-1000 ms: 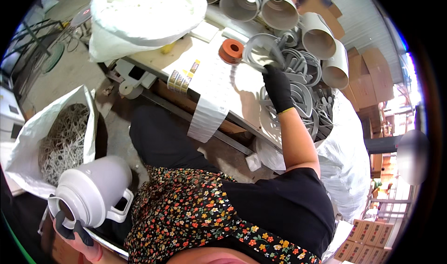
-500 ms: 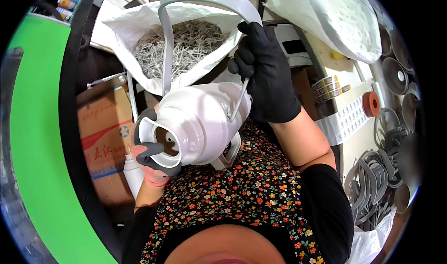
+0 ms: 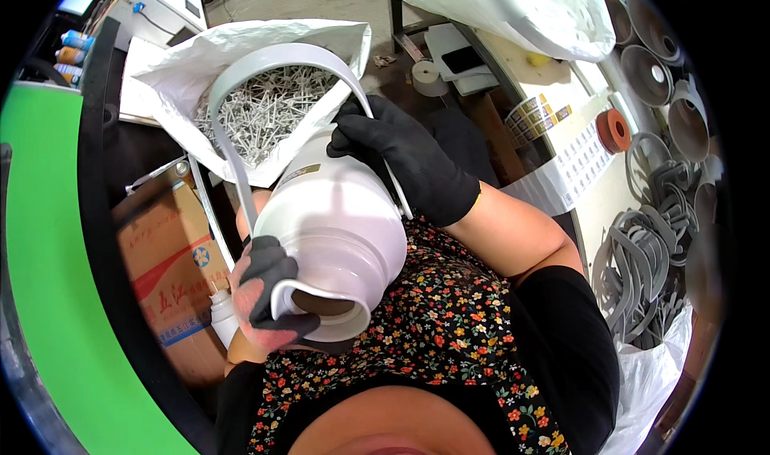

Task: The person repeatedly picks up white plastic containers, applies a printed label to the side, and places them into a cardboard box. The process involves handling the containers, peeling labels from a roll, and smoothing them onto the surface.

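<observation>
A glossy off-white thermos jug point(image 3: 329, 214) lies tilted in front of my chest, its spouted mouth toward me. My left hand point(image 3: 258, 294), in a grey and pink glove, is closed round the rim beside the spout, fingertips at the opening. The jug's grey carrying handle point(image 3: 281, 52) arches away over the body, joined at both sides. My right hand point(image 3: 421, 166), in a black glove, has its fingers curled round the handle's right arm, close against the body. A small gold label point(image 3: 301, 174) shows on the jug. The jug's underside is hidden.
Beyond the jug an open white sack point(image 3: 164, 74) holds many metal rivets. A cardboard box point(image 3: 172, 278) and white bottle point(image 3: 224, 314) are left, by a green surface point(image 3: 48, 238). The right bench carries label sheets point(image 3: 573, 170), an orange-brown roll point(image 3: 613, 130) and grey handles point(image 3: 642, 254).
The jug has tipped mouth-down toward me, and its handle has swung lower and left. My right hand has moved down and left with the handle. The left hand stays on the rim.
</observation>
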{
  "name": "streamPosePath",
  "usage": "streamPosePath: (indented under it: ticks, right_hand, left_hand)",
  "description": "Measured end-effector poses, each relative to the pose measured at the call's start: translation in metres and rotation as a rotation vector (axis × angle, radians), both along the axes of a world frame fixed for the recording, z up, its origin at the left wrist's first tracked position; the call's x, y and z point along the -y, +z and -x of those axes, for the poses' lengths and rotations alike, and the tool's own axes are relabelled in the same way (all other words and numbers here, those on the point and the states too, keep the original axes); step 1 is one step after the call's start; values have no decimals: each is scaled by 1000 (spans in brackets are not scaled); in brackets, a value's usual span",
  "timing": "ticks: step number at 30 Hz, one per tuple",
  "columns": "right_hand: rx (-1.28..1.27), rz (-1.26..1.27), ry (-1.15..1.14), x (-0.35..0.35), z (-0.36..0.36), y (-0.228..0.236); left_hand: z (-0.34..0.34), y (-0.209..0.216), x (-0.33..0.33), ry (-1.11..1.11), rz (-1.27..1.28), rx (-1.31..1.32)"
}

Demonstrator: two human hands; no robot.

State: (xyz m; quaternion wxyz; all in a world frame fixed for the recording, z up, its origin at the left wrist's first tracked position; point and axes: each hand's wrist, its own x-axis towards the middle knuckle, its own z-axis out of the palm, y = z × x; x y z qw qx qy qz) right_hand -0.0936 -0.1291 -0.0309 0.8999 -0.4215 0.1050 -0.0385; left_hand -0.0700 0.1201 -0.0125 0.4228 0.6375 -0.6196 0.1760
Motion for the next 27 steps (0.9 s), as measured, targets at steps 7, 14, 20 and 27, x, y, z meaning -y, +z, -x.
streamPosePath:
  ticks: [7, 14, 20, 27]
  right_hand:
    - [475, 283, -206, -7, 21, 33]
    - [-42, -367, 66, 26, -2, -13]
    - [77, -382, 110, 32, 13, -34]
    - [-112, -248, 12, 23, 23, -28]
  left_hand:
    - [3, 14, 32, 64, 88, -387]
    - [-7, 17, 43, 16, 67, -605]
    - [-33, -15, 52, 358, 32, -1532]
    - [-17, -25, 41, 340, 110, -714]
